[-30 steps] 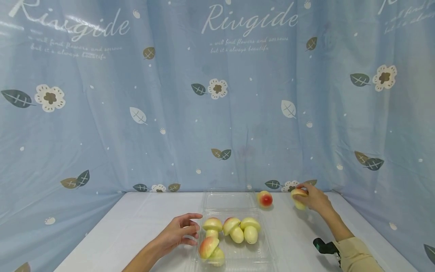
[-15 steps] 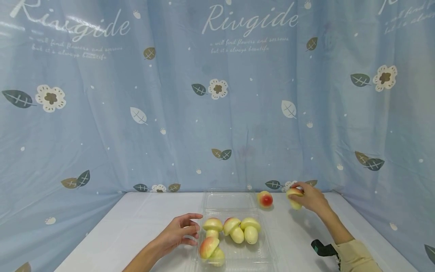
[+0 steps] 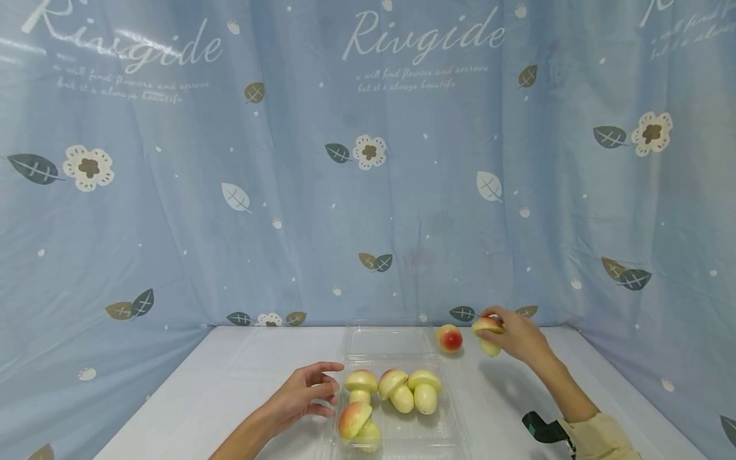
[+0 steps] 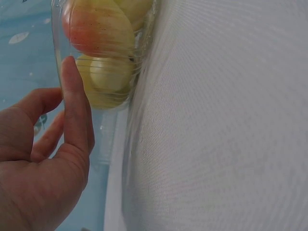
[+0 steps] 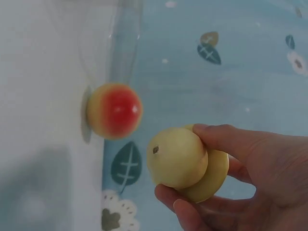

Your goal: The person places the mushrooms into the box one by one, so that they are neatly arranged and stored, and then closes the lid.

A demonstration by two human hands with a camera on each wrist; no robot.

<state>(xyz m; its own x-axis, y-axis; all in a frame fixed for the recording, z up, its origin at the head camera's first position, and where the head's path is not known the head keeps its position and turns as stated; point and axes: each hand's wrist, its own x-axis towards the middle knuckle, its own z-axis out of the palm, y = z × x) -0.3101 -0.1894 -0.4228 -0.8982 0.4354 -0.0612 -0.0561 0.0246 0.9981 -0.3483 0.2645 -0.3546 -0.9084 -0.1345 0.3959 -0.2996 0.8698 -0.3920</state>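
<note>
Since one second ago, the right hand (image 3: 519, 335) has moved leftward along the far edge of the table (image 3: 259, 358), bringing one mushroom-shaped piece (image 3: 487, 335) nearer to the red-yellow piece (image 3: 450, 339). Head view shows this second one standing at the far edge, while four other pieces (image 3: 397, 391) lie in the clear box (image 3: 414, 429) towards the near edge. Left wrist view shows the left hand (image 4: 53, 149) with relaxed fingers, slightly spread, just beside the box wall; whether they touch, I cannot tell. Right wrist view shows thumb and fingers pinching the mushroom-shaped piece, its dark-spotted end facing the camera.
</note>
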